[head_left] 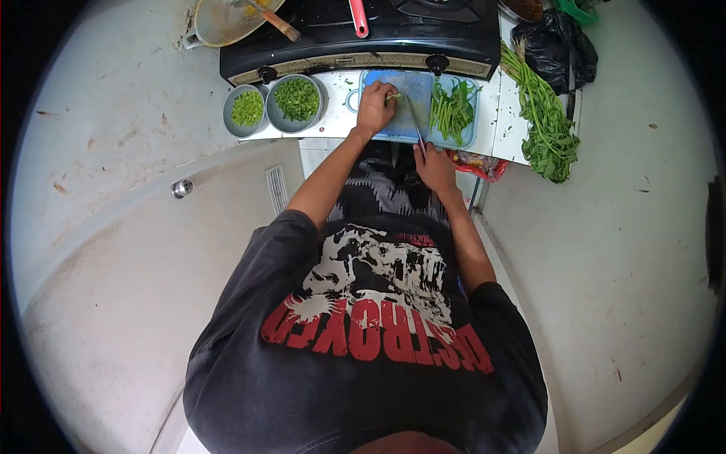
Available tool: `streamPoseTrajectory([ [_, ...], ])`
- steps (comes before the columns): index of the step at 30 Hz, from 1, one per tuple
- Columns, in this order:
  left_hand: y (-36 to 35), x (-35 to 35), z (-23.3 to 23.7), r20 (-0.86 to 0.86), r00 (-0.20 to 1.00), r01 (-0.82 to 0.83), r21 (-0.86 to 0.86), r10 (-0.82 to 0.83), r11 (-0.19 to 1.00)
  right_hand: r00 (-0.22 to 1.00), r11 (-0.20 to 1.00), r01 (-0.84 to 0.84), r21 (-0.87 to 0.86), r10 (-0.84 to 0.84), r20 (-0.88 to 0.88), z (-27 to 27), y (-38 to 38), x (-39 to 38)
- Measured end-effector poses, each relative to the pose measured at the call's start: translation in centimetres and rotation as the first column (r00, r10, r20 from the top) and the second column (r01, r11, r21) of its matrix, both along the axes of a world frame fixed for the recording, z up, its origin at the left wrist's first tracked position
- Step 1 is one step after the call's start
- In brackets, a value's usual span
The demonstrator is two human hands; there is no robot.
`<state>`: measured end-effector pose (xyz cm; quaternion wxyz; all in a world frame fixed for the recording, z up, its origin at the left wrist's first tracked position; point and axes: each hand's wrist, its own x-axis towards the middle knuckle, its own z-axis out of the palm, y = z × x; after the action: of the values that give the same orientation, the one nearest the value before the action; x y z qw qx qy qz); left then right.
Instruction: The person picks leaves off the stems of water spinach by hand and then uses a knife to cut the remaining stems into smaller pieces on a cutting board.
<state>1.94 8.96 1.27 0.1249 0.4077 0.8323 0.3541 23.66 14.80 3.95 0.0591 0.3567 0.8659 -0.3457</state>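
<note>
On the blue cutting board (369,139), my left hand (376,108) is closed around a small piece of green stem (393,96) that pokes out past its fingertips. My right hand (435,168) grips a knife (415,121) by its handle, the blade angled up and left over the board, just right of my left hand. Cut green stems and leaves (452,111) lie on the board's right part. Left of the board are a bowl of dark chopped greens (296,100) and a smaller bowl of light green pieces (246,108).
A black stove (302,49) runs behind the board, with a pan (227,21) at its left and a red handle (358,17) above. Bunched leafy greens (546,129) and a black plastic bag (556,49) lie at the right. A red package (480,164) is below the counter.
</note>
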Motion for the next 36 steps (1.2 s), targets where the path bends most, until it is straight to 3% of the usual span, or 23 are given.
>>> streamPoseTrajectory([
  [12,-1.0,1.9,-0.3,-0.062,0.995,-0.070,0.088,0.075,0.994,0.994,0.994,-0.081,0.070,0.086,-0.067,-0.9,1.3,-1.1],
  [24,-1.7,1.8,-0.3,0.029,0.998,-0.063,0.127,0.060,0.990,0.989,0.972,-0.141,0.187,0.145,-0.009,0.0,0.6,-4.7],
  [36,-1.7,2.1,-0.6,0.009,0.995,-0.096,0.112,0.096,0.989,0.985,0.957,-0.169,0.236,0.170,0.017,0.6,0.8,-4.5],
])
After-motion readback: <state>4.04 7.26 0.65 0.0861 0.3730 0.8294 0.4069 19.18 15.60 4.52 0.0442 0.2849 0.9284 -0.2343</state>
